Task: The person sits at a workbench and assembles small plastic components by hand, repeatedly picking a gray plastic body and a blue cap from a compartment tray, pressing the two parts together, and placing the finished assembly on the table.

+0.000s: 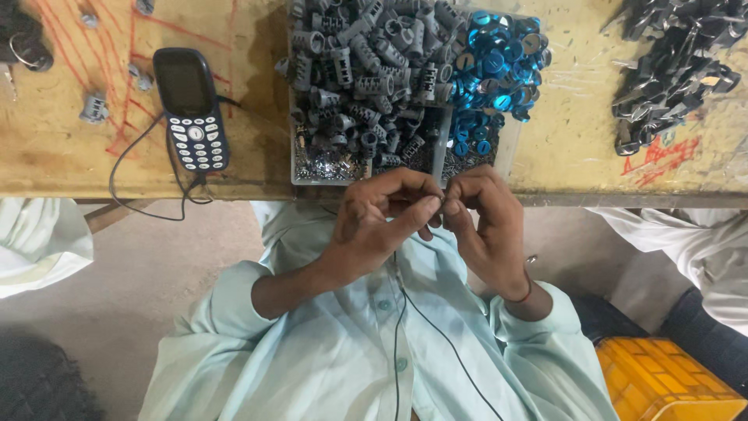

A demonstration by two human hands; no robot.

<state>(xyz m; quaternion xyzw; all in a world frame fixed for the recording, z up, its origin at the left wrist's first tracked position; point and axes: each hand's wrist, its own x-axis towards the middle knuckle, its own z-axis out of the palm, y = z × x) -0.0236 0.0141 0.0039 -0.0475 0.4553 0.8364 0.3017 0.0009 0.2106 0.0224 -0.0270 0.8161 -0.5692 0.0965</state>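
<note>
Head view: at frame centre, left hand (pixel 374 222) and right hand (pixel 487 226) pinch a small metal part (pixel 433 204) between fingertips, apparently mid-assembly, just below the tray (pixel 293 168) of grey cylinders (pixel 362 70) and blue discs (pixel 495 62) on the tabletop (pixel 576 140).

You worked under soft, even light that fell from above. The yellow table (pixel 569 148) was bright but free of hard glare; only the blue caps (pixel 499 62) gave small glints. Your hands threw faint shadow on the shirt (pixel 351 351). The floor at lower left was dim. Edges bent slightly outward, and fingertips blurred mildly.
</note>
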